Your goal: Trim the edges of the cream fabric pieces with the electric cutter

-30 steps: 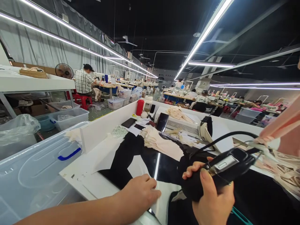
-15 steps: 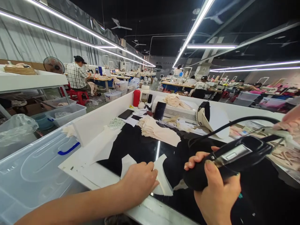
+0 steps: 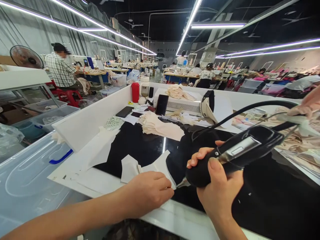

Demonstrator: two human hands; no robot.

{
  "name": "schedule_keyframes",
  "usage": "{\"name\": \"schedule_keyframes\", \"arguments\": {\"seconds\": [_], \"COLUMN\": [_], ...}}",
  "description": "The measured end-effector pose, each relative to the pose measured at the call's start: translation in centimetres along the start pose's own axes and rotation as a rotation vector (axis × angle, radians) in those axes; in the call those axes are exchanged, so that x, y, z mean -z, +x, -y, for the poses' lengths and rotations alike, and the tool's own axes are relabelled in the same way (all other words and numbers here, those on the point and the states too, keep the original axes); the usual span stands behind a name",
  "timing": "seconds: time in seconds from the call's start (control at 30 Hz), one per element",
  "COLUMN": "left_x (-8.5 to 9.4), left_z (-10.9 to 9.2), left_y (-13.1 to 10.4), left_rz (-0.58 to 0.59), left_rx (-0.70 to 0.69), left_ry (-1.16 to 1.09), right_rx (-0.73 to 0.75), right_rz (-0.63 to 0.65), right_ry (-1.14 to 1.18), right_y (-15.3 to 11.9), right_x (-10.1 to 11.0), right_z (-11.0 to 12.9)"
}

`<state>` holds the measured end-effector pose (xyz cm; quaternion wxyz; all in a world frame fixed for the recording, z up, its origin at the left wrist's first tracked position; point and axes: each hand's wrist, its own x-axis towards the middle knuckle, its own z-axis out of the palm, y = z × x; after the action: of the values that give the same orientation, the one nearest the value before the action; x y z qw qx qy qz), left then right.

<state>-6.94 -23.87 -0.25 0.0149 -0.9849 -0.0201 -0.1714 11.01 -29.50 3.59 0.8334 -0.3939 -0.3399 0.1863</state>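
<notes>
My left hand (image 3: 152,192) lies over the near edge of a white fabric piece (image 3: 158,164) with curved edges, its fingers drawn together on it. The fingertips partly hide what they pinch. Another pale panel (image 3: 128,167) of the piece spreads to the left of the hand. My right hand (image 3: 220,181) wraps around a bulky black corded tool (image 3: 237,151) with a silver panel, the thumb on top. The tool's rounded front is just right of the fabric, near a small pale tip; its underside is hidden. Both hands are over a glossy black work surface (image 3: 125,141).
A stack of beige fabric pieces (image 3: 160,126) lies beyond my hands, with phones (image 3: 162,105) and a red container (image 3: 135,92) behind. At right, another hand (image 3: 311,100) is beside the tool's cable (image 3: 250,106). A plastic bin (image 3: 27,180) stands left of the table.
The view has shifted, so the table scene sits further left and higher. My left hand has slid towards the fabric's near edge; my right hand still grips the tool.
</notes>
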Motion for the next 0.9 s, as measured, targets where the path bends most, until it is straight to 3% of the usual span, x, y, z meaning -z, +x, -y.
{"name": "schedule_keyframes", "arguments": {"seconds": [0.17, 0.33, 0.63, 0.9], "left_x": [-1.1, -2.0, -2.1, -3.0], "left_z": [0.1, 0.8, 1.3, 1.4], "left_y": [0.8, 1.0, 0.7, 0.2], "left_rz": [-0.002, 0.001, -0.024, -0.092], "left_rx": [-0.088, -0.075, -0.040, -0.037], "left_ry": [-0.038, -0.067, -0.085, -0.043], "right_rx": [0.019, 0.015, 0.011, 0.007], "right_rz": [0.020, 0.035, 0.037, 0.035], "right_ry": [-0.018, -0.016, -0.010, 0.012], "right_y": [-0.2, -0.4, -0.6, -0.6], "right_x": [0.0, 0.1, 0.2, 0.2], "right_z": [-0.3, -0.5, -0.5, -0.5]}}
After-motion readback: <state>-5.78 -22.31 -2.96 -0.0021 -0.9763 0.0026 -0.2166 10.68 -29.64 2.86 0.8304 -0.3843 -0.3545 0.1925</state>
